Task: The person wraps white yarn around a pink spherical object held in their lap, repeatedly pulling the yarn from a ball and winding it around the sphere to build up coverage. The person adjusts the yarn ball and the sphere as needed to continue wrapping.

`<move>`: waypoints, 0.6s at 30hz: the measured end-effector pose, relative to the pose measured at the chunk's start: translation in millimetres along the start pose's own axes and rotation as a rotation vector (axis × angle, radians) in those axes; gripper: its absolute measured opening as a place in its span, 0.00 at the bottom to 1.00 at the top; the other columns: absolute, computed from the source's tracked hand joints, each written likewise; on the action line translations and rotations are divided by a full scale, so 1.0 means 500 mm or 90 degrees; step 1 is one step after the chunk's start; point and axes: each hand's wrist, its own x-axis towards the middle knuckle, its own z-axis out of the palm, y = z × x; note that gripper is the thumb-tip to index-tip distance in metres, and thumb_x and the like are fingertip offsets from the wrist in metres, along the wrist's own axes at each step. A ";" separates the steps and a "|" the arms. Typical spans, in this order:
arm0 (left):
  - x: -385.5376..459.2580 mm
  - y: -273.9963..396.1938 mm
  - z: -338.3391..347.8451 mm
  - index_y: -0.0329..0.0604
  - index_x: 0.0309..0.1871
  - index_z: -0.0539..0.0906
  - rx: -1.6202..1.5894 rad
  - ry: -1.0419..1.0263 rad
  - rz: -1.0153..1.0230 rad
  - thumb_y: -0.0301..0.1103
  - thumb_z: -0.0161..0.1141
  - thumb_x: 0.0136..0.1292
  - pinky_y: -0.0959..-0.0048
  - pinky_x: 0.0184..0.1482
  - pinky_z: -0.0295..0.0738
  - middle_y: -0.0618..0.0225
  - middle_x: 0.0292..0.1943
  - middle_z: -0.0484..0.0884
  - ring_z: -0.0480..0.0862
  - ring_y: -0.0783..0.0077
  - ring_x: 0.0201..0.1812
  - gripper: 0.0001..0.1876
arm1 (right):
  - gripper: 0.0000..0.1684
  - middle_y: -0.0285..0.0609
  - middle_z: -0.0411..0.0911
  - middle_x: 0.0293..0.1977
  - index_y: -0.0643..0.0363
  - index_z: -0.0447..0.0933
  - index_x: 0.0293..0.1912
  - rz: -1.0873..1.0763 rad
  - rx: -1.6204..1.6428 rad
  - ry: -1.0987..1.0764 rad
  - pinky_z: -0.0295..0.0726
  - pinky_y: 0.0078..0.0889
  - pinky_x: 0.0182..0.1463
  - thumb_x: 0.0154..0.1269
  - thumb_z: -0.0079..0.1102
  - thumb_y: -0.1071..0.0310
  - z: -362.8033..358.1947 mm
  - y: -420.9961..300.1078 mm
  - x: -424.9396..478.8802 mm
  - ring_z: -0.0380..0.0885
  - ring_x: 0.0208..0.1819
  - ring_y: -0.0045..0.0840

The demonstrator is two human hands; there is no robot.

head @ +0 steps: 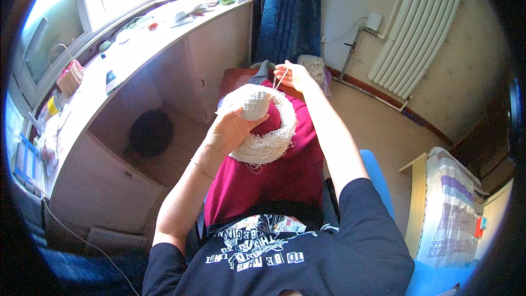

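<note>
My left hand grips a ball of off-white yarn above my lap. Beyond and to the right of it, my right hand is raised, with a strand of the same yarn pinched in its fingers. A large loose ring of cream yarn lies on the dark red cloth over my legs, around an open centre. Stray loops stick out along the ring's near edge. The ball and my left hand hide part of its left side.
A curved white counter runs along the windows at left, holding a small woven basket and scattered items. A blue curtain hangs ahead. A white radiator is on the right wall. A bed with a striped cover stands at right.
</note>
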 end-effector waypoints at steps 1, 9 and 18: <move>0.001 0.000 0.001 0.45 0.60 0.67 0.000 -0.005 0.001 0.47 0.62 0.50 0.57 0.61 0.62 0.61 0.56 0.72 0.70 0.63 0.58 0.34 | 0.23 0.39 0.80 0.38 0.56 0.76 0.45 -0.014 -0.001 -0.042 0.75 0.24 0.40 0.69 0.40 0.50 0.026 -0.015 0.006 0.77 0.33 0.20; -0.007 -0.009 0.000 0.43 0.60 0.65 0.047 -0.066 0.004 0.48 0.65 0.47 0.58 0.59 0.65 0.57 0.54 0.72 0.72 0.62 0.56 0.37 | 0.27 0.45 0.75 0.50 0.58 0.75 0.49 -0.096 -0.318 -0.310 0.63 0.41 0.61 0.71 0.32 0.51 0.304 -0.119 -0.072 0.70 0.54 0.31; -0.020 0.025 0.004 0.40 0.61 0.63 0.054 -0.071 0.044 0.47 0.65 0.47 0.59 0.59 0.66 0.55 0.55 0.71 0.73 0.61 0.56 0.39 | 0.25 0.43 0.76 0.48 0.56 0.78 0.46 -0.061 -0.420 -0.438 0.64 0.35 0.55 0.70 0.37 0.49 0.380 -0.122 -0.132 0.70 0.53 0.29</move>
